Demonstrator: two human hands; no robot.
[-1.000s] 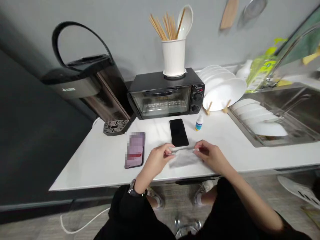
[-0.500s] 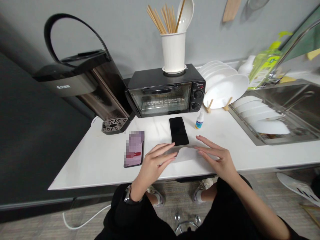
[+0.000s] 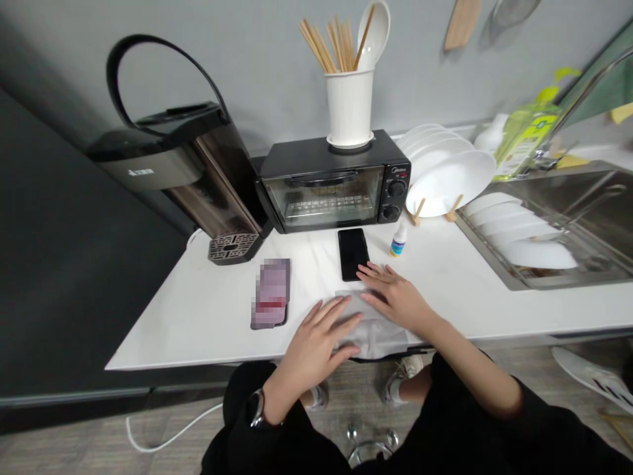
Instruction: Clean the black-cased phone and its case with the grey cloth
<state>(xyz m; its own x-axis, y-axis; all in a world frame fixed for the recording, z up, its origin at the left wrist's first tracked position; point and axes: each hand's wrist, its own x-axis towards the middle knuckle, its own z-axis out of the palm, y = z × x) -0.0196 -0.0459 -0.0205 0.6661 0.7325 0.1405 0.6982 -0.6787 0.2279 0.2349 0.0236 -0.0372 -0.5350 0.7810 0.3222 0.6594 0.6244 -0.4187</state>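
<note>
Pressing flat on a pale cloth, both hands lie open with fingers spread and grip nothing. The left hand rests palm down on the cloth's left part, close to the counter edge, where the cloth's near side hangs slightly past the lip. The right hand covers the cloth's far right part, fingers pointing away and to the left. So the cloth lies directly under and between the two hands, its long axis running roughly left to right, and neither hand is clearly nearer to it.

Just beyond the right fingertips lies a black phone, its long axis pointing away from the person; whether the fingertips touch it I cannot tell. Left of the left hand lies a second phone. Right of the black phone stands a small dropper bottle. Farther off sits a toaster oven, a utensil holder on top.
</note>
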